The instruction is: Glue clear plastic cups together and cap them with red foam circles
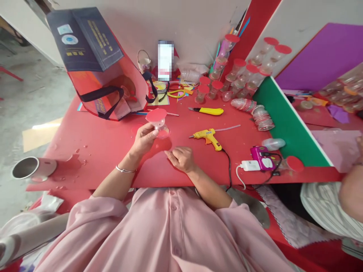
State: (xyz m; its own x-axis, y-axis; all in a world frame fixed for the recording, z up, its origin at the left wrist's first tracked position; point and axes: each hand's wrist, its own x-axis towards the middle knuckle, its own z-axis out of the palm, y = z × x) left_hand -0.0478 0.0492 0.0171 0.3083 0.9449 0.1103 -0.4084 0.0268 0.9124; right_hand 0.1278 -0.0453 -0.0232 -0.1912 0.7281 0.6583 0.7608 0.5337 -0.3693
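Between the fingers and thumb of my left hand (144, 140) is an hourglass made of clear plastic cups (161, 125), with a red disc on top. It is held tilted just above the red table (176, 177). My right hand (182, 158) rests at the table's near side, its fingers curled in a loose fist with nothing visible in it. To the right of both hands lies a yellow glue gun (208, 136) with a clear glue stick in its back. A yellow utility knife (210, 111) lies beyond the glue gun.
Several similar hourglasses (202, 92) stand at the back right, beside stacked clear cups (262, 118) and a green divider (292, 124). A magenta power strip (262, 158) sits front right. A large bag (99, 75), phone (165, 60) and metal cup (34, 168) are leftward. Another person's arm (353, 192) shows far right.
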